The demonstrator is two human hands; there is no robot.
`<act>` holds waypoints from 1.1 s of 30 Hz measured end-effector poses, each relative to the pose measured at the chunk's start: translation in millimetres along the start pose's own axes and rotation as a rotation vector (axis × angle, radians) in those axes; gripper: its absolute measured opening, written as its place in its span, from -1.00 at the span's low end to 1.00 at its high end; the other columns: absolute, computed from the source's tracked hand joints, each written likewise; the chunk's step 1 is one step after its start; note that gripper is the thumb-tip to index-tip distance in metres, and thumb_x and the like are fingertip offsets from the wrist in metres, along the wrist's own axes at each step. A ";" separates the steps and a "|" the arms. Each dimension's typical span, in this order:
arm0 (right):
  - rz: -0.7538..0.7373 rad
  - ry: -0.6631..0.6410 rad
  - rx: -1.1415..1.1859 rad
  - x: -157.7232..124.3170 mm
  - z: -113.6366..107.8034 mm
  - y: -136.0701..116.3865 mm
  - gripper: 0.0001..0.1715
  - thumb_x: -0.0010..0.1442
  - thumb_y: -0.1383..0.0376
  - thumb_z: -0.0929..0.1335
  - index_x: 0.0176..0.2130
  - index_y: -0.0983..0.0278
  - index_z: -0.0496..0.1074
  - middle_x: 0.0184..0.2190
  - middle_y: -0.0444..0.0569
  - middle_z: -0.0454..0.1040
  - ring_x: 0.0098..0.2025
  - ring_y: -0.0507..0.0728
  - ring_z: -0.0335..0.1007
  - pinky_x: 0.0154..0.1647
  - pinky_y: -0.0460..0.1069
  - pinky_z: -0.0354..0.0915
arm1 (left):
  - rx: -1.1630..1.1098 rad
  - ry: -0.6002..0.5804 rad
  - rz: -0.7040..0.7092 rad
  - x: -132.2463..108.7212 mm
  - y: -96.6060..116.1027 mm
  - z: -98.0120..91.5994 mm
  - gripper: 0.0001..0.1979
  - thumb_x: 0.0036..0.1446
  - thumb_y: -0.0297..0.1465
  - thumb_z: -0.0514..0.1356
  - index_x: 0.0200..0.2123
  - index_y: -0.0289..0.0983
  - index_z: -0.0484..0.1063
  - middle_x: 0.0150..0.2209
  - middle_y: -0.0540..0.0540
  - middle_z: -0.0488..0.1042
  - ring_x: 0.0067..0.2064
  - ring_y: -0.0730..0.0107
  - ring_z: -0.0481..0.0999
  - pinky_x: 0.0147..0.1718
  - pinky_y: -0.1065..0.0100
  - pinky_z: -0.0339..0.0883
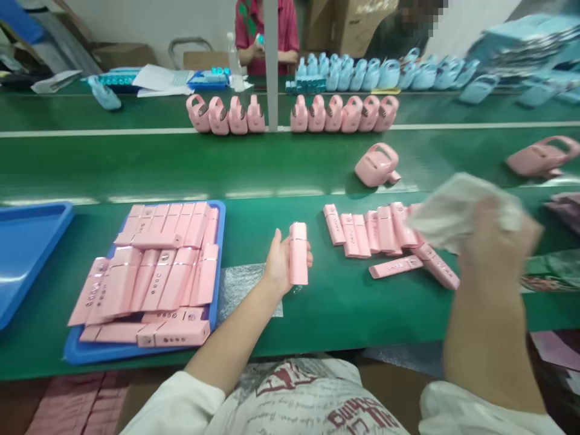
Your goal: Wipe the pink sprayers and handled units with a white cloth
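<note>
Near the middle of the green table, my left hand (280, 263) holds a pink box-shaped piece (298, 254) upright, with the thumb apart on its left and fingertips showing at its right edge. Off to the right, my right hand (493, 232) is smeared by motion and grips a white cloth-like sheet (457, 208), which hangs out to its left. Below and left of that sheet lies a loose row of similar pink pieces (385, 229), some partly covered by it. A blue tray (220, 241) at the left is heaped with more pink pieces (158, 272).
Another blue tray (31, 272) lies far left. Pink handled items (334, 113) line the raised strip, and one (377, 165) sits on the green belt (181, 163). A metal post (271, 66) stands centrally. Blue handled items (389, 74) and two people are beyond.
</note>
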State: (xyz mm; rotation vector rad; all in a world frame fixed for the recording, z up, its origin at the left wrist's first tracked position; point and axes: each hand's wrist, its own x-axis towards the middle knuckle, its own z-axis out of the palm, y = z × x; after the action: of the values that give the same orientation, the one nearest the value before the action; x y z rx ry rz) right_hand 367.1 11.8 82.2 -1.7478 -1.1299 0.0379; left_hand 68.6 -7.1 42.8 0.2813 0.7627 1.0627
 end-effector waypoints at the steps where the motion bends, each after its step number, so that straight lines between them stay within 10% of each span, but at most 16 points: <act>1: 0.028 -0.109 0.055 -15.6 23.6 -10.9 -0.39 0.18 -0.09 0.20 -0.13 0.39 0.31 -0.21 0.22 0.38 -0.17 0.26 0.35 -0.21 0.20 0.29 | 0.003 -0.015 -0.003 -0.8 0.2 -0.2 -0.38 0.27 0.00 -0.28 -0.13 -0.34 0.35 -0.51 -0.04 0.36 -0.61 0.49 0.33 -0.62 0.46 0.20; 6: -0.118 -0.523 0.273 -83.2 97.9 -51.4 -0.55 0.20 0.00 0.24 -0.31 0.31 0.46 -0.47 -0.03 0.47 -0.41 0.13 0.43 -0.42 0.03 0.37 | 0.032 -0.058 -0.012 -1.9 -1.7 -2.8 -0.32 0.24 0.06 -0.30 -0.13 -0.32 0.36 -0.48 -0.04 0.38 -0.60 0.47 0.35 -0.60 0.43 0.21; 11: -0.682 -0.633 0.462 -122.8 104.5 -63.7 -0.62 0.29 0.32 0.22 0.07 0.31 0.37 0.07 0.14 0.41 0.15 0.22 0.32 0.12 0.16 0.32 | 0.056 -0.027 0.005 2.2 -4.4 -7.4 -0.21 0.17 0.15 -0.34 -0.18 -0.35 0.40 -0.50 -0.08 0.40 -0.57 0.41 0.40 -0.57 0.40 0.26; 16: -1.119 -0.768 0.550 -136.1 105.9 -54.4 -0.46 0.26 0.38 0.27 0.21 0.33 0.21 0.08 0.15 0.42 0.29 0.19 0.10 0.31 0.22 0.07 | -0.050 0.023 -0.098 2.4 -0.5 -7.7 -0.11 0.11 0.21 -0.35 -0.02 -0.37 0.38 -0.38 -0.18 0.51 -0.36 0.25 0.53 -0.31 0.29 0.39; 21: -0.923 -0.744 0.510 -126.6 109.7 -44.8 -0.44 0.27 0.41 0.24 0.25 0.33 0.17 0.20 0.20 0.25 0.33 0.21 -0.02 0.30 0.24 0.09 | 0.005 -0.005 -0.131 4.9 -0.9 -9.4 -0.02 0.05 0.23 -0.43 0.04 -0.39 0.37 -0.40 -0.20 0.53 -0.42 0.24 0.54 -0.40 0.30 0.39; 28: -1.062 -0.812 0.562 -131.1 105.0 -42.7 -0.50 0.28 0.39 0.23 0.20 0.38 0.23 0.10 0.20 0.38 0.30 0.17 0.06 0.31 0.17 0.09 | -0.165 0.034 -0.164 6.5 3.9 -8.3 -0.03 0.07 0.23 -0.38 0.07 -0.41 0.35 -0.22 -0.28 0.54 -0.16 0.11 0.55 -0.11 0.18 0.37; 33: -1.053 -0.792 0.600 -136.8 104.8 -44.0 -0.53 0.28 0.36 0.23 0.16 0.42 0.28 0.10 0.22 0.38 0.32 0.19 0.02 0.33 0.20 0.03 | -0.132 0.003 -0.190 8.4 1.8 -11.2 -0.03 0.06 0.24 -0.38 0.02 -0.41 0.38 -0.39 -0.21 0.52 -0.36 0.21 0.54 -0.27 0.24 0.39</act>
State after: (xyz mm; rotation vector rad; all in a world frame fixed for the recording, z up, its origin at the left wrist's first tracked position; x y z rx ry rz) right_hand 209.2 -5.8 2.2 -0.4332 -2.2069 0.3999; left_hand 61.9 -0.6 32.2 0.0921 0.7034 0.9285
